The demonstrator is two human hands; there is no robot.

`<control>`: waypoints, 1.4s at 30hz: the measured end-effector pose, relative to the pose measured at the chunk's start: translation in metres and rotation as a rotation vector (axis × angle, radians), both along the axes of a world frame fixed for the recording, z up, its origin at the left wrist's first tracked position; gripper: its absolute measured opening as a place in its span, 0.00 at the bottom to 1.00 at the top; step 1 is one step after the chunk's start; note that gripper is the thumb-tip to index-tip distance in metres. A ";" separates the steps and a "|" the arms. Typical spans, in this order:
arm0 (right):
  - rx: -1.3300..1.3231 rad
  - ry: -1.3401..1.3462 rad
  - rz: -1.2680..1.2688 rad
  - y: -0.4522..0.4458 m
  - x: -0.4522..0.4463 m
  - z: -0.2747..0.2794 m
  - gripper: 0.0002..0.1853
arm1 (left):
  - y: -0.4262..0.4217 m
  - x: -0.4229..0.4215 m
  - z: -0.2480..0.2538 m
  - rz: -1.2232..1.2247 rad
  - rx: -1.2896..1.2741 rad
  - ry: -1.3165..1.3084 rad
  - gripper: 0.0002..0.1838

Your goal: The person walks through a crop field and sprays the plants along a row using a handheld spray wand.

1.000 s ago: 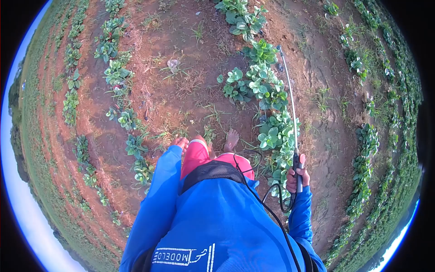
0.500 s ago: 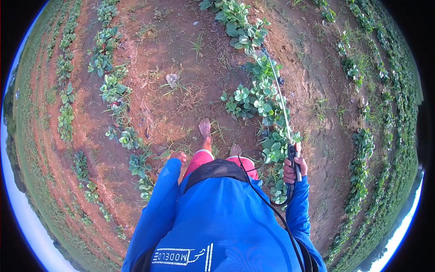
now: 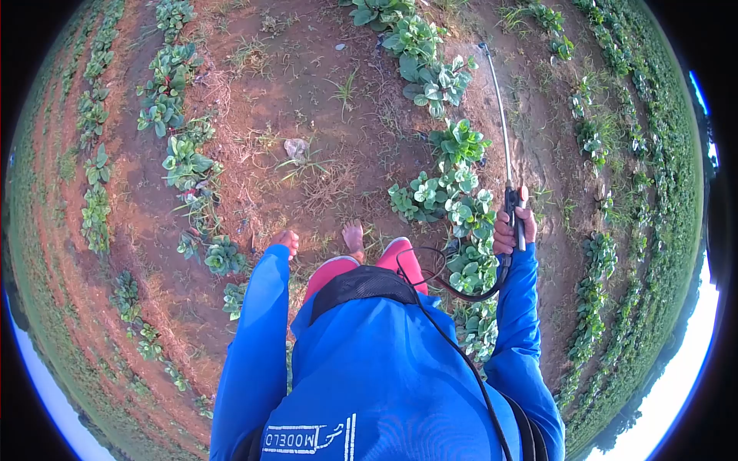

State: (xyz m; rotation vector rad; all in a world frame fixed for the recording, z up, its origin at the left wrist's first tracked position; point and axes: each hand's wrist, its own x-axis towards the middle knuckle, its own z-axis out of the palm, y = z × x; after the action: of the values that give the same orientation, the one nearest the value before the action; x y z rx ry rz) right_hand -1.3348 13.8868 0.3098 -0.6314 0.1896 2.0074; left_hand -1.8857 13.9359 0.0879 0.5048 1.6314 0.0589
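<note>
My right hand (image 3: pixel 505 233) is wrapped round the black handle of a spray wand (image 3: pixel 503 127). The thin metal tube points forward, and its nozzle (image 3: pixel 483 47) is over soil just right of a row of leafy plants (image 3: pixel 461 146). From the handle a black hose (image 3: pixel 478 295) loops back towards my waist. To the left of my body, my left hand (image 3: pixel 287 241) hangs above the soil with its fingers curled in and nothing visible in them.
Another plant row (image 3: pixel 184 161) runs on the left, and a further row (image 3: pixel 596 280) on the right. My bare foot (image 3: pixel 353 237) is on reddish soil between rows. A pale crumpled scrap (image 3: pixel 295 149) lies ahead, with grass tufts and dry weeds around it.
The wand has swung right, its nozzle passing from over the plants to the soil beside them. My right hand has moved forward and slightly right; my left hand has moved forward and left.
</note>
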 end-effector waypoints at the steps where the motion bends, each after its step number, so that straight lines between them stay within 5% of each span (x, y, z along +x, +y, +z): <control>1: -0.062 0.001 0.015 -0.009 -0.004 0.002 0.16 | -0.001 -0.010 -0.008 0.008 -0.030 -0.003 0.09; 8: -0.490 -0.320 0.245 -0.111 -0.025 0.062 0.13 | -0.037 -0.038 -0.065 -0.097 -0.063 -0.035 0.15; 14: -0.667 -0.413 0.338 -0.139 -0.010 0.079 0.12 | -0.006 0.007 -0.046 -0.167 -0.040 -0.149 0.16; 21: -0.431 -0.171 -0.026 -0.041 -0.011 0.040 0.13 | 0.101 0.044 -0.029 -0.240 0.081 -0.150 0.17; 36: -0.205 0.129 0.025 0.202 -0.015 0.021 0.14 | 0.289 0.042 0.032 -0.127 0.022 0.057 0.14; 42: -0.237 -0.147 0.035 0.293 0.003 -0.013 0.15 | 0.309 0.034 0.035 -0.023 0.124 0.084 0.14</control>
State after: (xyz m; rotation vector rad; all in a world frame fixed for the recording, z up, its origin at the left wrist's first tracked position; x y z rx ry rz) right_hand -1.3323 14.1794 0.2966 -0.9347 0.3323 1.9783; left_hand -1.8519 14.2453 0.1226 0.6288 1.7112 0.1235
